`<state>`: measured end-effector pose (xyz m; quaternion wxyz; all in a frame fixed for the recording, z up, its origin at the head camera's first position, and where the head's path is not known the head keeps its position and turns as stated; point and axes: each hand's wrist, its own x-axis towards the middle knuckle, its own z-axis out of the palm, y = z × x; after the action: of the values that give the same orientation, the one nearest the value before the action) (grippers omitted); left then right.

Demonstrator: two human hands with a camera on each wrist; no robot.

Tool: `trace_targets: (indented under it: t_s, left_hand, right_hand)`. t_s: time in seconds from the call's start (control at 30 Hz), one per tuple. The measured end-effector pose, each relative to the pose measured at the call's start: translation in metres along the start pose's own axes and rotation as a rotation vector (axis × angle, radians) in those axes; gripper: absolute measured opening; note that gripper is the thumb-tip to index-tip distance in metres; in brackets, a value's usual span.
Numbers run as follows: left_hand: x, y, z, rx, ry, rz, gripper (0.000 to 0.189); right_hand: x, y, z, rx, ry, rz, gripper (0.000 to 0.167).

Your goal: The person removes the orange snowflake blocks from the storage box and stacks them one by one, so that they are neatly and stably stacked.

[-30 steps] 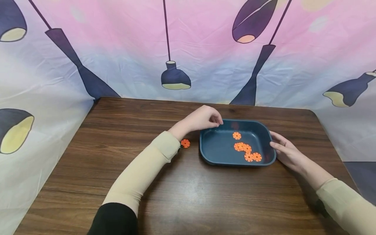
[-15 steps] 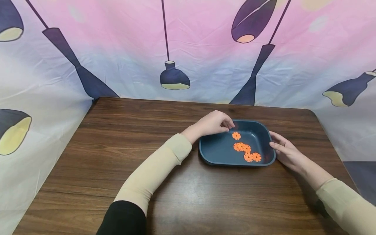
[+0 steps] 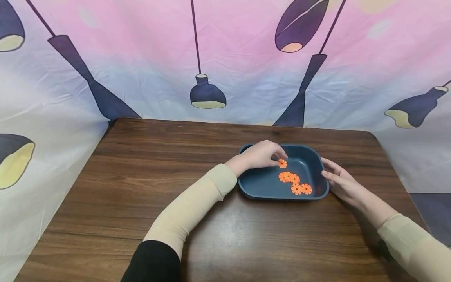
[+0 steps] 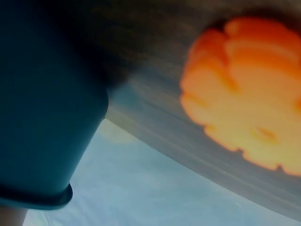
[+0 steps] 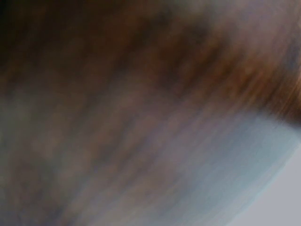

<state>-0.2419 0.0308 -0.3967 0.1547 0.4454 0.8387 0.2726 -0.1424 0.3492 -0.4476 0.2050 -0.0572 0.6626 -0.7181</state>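
My left hand reaches over the far left rim of a dark blue tray. Its thumb and fingertips are spread at the edges of a notched orange disc, which lies flat inside. Nearer the front of the tray, several more orange discs lie in a loose cluster. My right hand grips the tray's right end, thumb at the rim and fingers along the outer wall. The left wrist view has another orange disc close up, with the tray's wall to its left.
The tray stands on a brown wood-grain table, towards its back right. Behind the table hangs a cloth backdrop with printed lamps. Heavy blur fills the right wrist view, leaving only brown streaks and pale blue.
My left hand has moved right and slightly forward from the tray's left rim to the single disc. That disc stays put. My left sleeve now covers the disc seen on the table earlier.
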Motion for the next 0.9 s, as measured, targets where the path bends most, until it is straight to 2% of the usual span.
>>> trace_targets:
  t_s: [0.27,0.57,0.9]
  left_hand:
    - [0.004,-0.001,0.005,0.105,-0.057,-0.015,0.039]
    - [0.006,0.002,0.009,0.243,-0.142,0.018,0.046]
    - [0.006,0.005,0.013,0.304,-0.166,0.040,0.048]
  right_hand:
    - [0.000,-0.002,0.003,-0.013,0.006,0.014,0.037]
    - [-0.001,-0.001,0.002,-0.014,0.001,0.008,0.037]
    - [-0.001,0.000,0.000,0.027,-0.022,-0.018,0.039]
